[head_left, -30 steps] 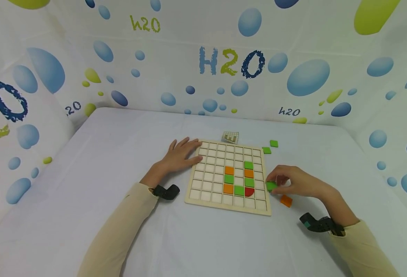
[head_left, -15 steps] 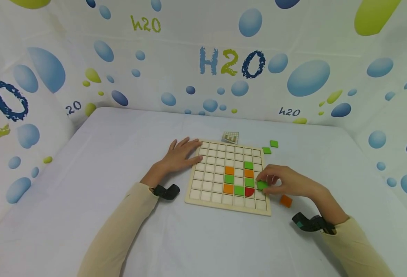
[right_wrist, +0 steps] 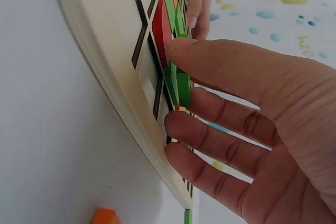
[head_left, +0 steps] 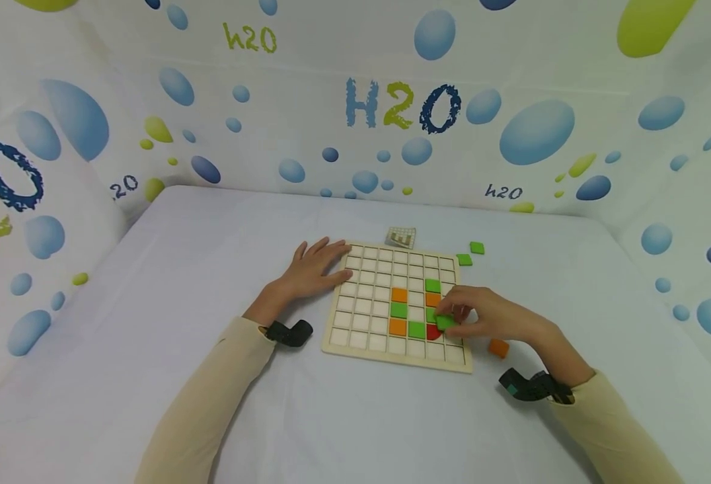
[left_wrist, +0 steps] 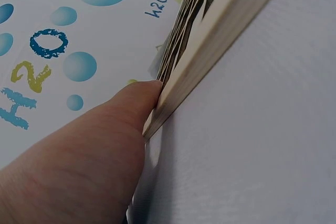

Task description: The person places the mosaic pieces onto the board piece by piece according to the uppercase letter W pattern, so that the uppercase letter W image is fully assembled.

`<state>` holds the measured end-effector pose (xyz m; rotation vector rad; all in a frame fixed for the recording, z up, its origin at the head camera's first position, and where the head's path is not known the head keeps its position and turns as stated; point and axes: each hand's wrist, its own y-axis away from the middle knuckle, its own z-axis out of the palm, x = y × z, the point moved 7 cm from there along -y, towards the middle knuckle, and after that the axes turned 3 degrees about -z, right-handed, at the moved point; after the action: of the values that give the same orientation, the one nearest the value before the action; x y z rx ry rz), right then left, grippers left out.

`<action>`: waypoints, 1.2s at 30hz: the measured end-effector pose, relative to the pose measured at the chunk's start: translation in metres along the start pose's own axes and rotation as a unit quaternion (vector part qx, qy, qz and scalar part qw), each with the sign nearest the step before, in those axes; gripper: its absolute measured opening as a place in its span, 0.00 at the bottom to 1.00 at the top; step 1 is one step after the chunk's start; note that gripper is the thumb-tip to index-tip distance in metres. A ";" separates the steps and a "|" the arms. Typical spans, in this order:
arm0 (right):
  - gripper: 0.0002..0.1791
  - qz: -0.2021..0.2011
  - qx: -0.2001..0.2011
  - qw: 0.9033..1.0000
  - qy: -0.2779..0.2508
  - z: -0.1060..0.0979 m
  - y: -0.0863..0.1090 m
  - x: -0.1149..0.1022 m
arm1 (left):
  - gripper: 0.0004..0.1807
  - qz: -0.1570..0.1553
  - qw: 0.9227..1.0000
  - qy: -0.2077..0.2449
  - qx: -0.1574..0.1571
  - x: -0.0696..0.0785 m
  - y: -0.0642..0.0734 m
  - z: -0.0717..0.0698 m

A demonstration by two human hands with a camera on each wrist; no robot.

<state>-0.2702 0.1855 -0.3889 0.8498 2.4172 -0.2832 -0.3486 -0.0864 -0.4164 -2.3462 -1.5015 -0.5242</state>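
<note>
My right hand (head_left: 488, 312) pinches a green square tile (head_left: 446, 323) between thumb and fingers. The tile is close over the right part of the wooden grid board (head_left: 391, 359), overlapping a green tile in its column just above the red rounded piece (head_left: 433, 332). In the right wrist view the held tile (right_wrist: 183, 88) is tilted, right beside the red piece (right_wrist: 160, 32). My left hand (head_left: 311, 269) rests at the board's left edge with its fingers spread. In the left wrist view its thumb (left_wrist: 134, 103) touches the frame. Orange and green tiles fill several cells.
Two loose green tiles (head_left: 477, 248) lie beyond the board's upper right corner. An orange tile (head_left: 498, 348) lies right of the board. A small card with a printed grid (head_left: 401, 236) stands behind it. A patterned curtain (head_left: 307, 101) closes off the table's back.
My right hand has carried the green tile leftward from the board's right edge, over the rightmost column, to beside the red piece. My left hand has stayed in place.
</note>
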 end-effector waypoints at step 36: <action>0.13 -0.061 -0.020 0.998 0.003 0.014 -0.024 -0.025 | 0.36 -0.002 1.000 0.002 -0.002 -0.001 0.000 0.000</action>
<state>-0.2627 0.1490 -0.3860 0.6881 2.4751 -0.2771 -0.3496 -0.0875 -0.4168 -2.3433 -1.5043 -0.5334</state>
